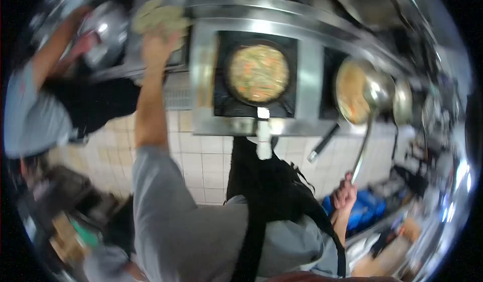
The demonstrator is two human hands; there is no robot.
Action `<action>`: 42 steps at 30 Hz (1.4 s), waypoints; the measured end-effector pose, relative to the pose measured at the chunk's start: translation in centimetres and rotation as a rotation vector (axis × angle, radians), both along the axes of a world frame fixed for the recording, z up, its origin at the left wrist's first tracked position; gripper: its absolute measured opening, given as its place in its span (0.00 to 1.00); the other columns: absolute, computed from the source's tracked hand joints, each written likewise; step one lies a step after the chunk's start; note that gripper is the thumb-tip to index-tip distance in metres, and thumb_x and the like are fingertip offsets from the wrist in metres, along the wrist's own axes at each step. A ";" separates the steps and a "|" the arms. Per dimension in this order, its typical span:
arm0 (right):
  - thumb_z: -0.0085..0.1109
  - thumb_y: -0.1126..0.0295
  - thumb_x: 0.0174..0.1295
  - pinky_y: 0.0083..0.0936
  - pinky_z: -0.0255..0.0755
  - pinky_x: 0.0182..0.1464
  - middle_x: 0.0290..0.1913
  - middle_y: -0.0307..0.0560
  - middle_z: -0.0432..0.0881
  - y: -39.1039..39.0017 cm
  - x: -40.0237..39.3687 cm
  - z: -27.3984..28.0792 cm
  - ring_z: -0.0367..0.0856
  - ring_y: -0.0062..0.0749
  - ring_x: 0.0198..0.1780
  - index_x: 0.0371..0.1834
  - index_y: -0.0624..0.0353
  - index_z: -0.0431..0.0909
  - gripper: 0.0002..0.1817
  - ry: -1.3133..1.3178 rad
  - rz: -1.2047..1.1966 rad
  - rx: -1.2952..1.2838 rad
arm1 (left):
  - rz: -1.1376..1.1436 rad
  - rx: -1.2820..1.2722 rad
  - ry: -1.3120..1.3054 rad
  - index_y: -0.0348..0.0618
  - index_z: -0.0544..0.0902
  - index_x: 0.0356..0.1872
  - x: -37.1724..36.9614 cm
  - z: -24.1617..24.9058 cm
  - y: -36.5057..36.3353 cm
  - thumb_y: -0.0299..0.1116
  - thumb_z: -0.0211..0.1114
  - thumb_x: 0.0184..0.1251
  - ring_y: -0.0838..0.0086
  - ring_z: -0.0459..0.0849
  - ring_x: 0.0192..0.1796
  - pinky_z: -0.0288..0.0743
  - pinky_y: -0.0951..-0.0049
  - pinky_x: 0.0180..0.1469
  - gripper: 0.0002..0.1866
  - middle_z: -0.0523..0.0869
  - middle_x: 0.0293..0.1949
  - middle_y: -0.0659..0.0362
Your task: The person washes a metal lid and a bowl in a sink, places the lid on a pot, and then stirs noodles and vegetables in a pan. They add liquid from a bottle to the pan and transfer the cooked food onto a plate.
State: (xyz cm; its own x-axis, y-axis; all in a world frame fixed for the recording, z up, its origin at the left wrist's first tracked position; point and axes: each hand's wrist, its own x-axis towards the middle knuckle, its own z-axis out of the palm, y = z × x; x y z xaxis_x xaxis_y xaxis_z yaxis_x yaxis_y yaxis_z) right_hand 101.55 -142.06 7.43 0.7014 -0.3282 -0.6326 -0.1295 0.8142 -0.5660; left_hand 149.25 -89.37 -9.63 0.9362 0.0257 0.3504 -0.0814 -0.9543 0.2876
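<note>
My left hand (pixel 160 45) reaches forward at the upper left and grips a pale yellow-green cloth (pixel 160 16) over a metal surface; motion blurs its fingers. Down at the right, my right hand (pixel 344 195) is closed around the long handle of a ladle (pixel 378 88). The ladle's bowl is over the right edge of a pan (pixel 352 88) holding orange-brown food with liquid. Between my hands, a frying pan (pixel 258 74) full of chopped, mixed food sits on the stove, its handle wrapped in white and pointing toward me.
The steel stove (pixel 308 80) runs across in front of me. Another pan (pixel 402 102) stands at the right. On the left, a co-worker's arm (pixel 55 45) reaches beside a shiny metal bowl (pixel 104 35). Tiled floor (pixel 193 166) shows below, and a blue object (pixel 365 207) lies beyond my right hand.
</note>
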 end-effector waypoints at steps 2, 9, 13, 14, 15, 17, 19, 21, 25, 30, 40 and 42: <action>0.54 0.74 0.71 0.21 0.57 0.05 0.14 0.33 0.62 1.0 1.3 1.2 0.56 0.18 0.05 0.52 0.60 0.67 0.10 -0.049 0.103 -0.116 | 0.021 0.011 0.011 0.43 0.80 0.61 -0.8 -0.5 -0.6 0.46 0.63 0.70 0.40 0.76 0.65 0.74 0.52 0.64 0.24 0.75 0.66 0.34; 0.51 0.77 0.72 0.21 0.60 0.06 0.14 0.33 0.62 1.4 0.3 1.5 0.60 0.17 0.07 0.53 0.61 0.67 0.10 0.045 -0.019 -0.138 | 0.086 0.020 0.084 0.43 0.83 0.58 -3.9 1.1 -2.0 0.52 0.71 0.62 0.39 0.69 0.70 0.69 0.50 0.69 0.29 0.75 0.63 0.30; 0.59 0.75 0.66 0.18 0.53 0.05 0.16 0.32 0.62 0.9 0.1 1.6 0.56 0.15 0.07 0.48 0.60 0.71 0.10 -0.018 -0.031 -0.167 | 0.047 0.055 -0.027 0.39 0.84 0.54 -4.0 -2.2 1.4 0.40 0.71 0.63 0.45 0.79 0.62 0.75 0.56 0.62 0.22 0.80 0.57 0.33; 0.60 0.74 0.66 0.18 0.52 0.05 0.16 0.32 0.63 0.1 -0.5 1.6 0.56 0.15 0.07 0.48 0.59 0.70 0.11 -0.014 -0.040 -0.170 | 0.048 0.061 -0.039 0.39 0.84 0.54 -3.5 -1.8 1.8 0.40 0.71 0.63 0.45 0.79 0.62 0.75 0.56 0.62 0.22 0.80 0.57 0.33; 0.60 0.74 0.66 0.18 0.52 0.05 0.16 0.32 0.63 -0.6 -1.0 1.5 0.56 0.15 0.07 0.49 0.59 0.70 0.11 -0.013 -0.041 -0.170 | 0.129 -0.104 -0.013 0.38 0.85 0.53 -3.1 -1.2 2.4 0.37 0.70 0.64 0.49 0.83 0.57 0.77 0.59 0.59 0.19 0.83 0.52 0.38; 0.48 0.76 0.74 0.22 0.57 0.07 0.16 0.33 0.64 -2.9 -3.0 0.8 0.59 0.19 0.07 0.59 0.59 0.69 0.12 -0.019 -0.059 -0.090 | 0.215 -0.606 -0.149 0.36 0.85 0.51 -2.9 -1.3 4.0 0.33 0.66 0.70 0.61 0.87 0.47 0.80 0.63 0.54 0.14 0.89 0.46 0.47; 0.43 0.72 0.77 0.21 0.57 0.09 0.16 0.33 0.63 -7.1 -5.9 -2.6 0.60 0.20 0.09 0.69 0.57 0.67 0.19 -0.048 -0.126 0.121 | 0.226 -0.425 -0.255 0.38 0.85 0.49 -3.8 3.6 2.2 0.33 0.66 0.71 0.68 0.87 0.48 0.80 0.65 0.53 0.12 0.89 0.48 0.54; 0.43 0.64 0.78 0.22 0.55 0.07 0.15 0.31 0.63 -10.1 -5.5 -3.3 0.59 0.19 0.08 0.62 0.53 0.71 0.15 0.051 -0.104 0.038 | 0.375 -0.338 -0.141 0.42 0.86 0.46 -6.8 12.6 -4.1 0.40 0.64 0.73 0.65 0.87 0.47 0.80 0.65 0.52 0.13 0.89 0.44 0.52; 0.40 0.73 0.79 0.18 0.56 0.06 0.16 0.32 0.59 -15.2 -1.0 -4.4 0.55 0.17 0.07 0.57 0.56 0.63 0.08 -0.244 0.191 0.038 | 0.142 -0.835 -0.357 0.39 0.83 0.51 -8.4 17.2 -9.7 0.28 0.62 0.70 0.72 0.86 0.43 0.80 0.70 0.45 0.12 0.88 0.41 0.58; 0.45 0.69 0.79 0.18 0.53 0.07 0.17 0.31 0.57 -19.4 1.8 -2.5 0.52 0.15 0.08 0.67 0.55 0.65 0.16 0.243 0.121 -0.124 | 0.018 -1.230 -0.311 0.46 0.83 0.47 -13.6 20.9 -21.9 0.22 0.58 0.68 0.75 0.84 0.38 0.80 0.72 0.40 0.11 0.86 0.37 0.60; 0.48 0.58 0.78 0.23 0.70 0.24 0.23 0.38 0.70 -22.1 6.7 -4.9 0.71 0.27 0.24 0.68 0.38 0.69 0.18 0.610 0.480 -0.240 | -0.188 -1.108 0.157 0.42 0.84 0.45 -10.1 11.9 -42.8 0.27 0.68 0.56 0.57 0.87 0.47 0.81 0.60 0.50 0.13 0.88 0.41 0.50; 0.47 0.59 0.78 0.22 0.64 0.17 0.20 0.32 0.68 -22.8 3.0 -6.0 0.65 0.20 0.17 0.73 0.43 0.67 0.22 0.573 0.111 -0.115 | -0.559 -1.262 0.084 0.42 0.83 0.51 -9.7 7.7 -42.8 0.33 0.72 0.55 0.60 0.85 0.51 0.80 0.59 0.54 0.21 0.87 0.47 0.51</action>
State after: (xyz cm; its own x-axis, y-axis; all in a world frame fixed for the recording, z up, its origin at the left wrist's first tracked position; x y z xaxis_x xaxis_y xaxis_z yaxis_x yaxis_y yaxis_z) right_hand 104.54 -164.82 1.45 0.2926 -0.3614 -0.8853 -0.5219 0.7154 -0.4645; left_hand 139.53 -132.13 -1.95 0.9441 -0.1022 0.3133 -0.3027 0.1074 0.9470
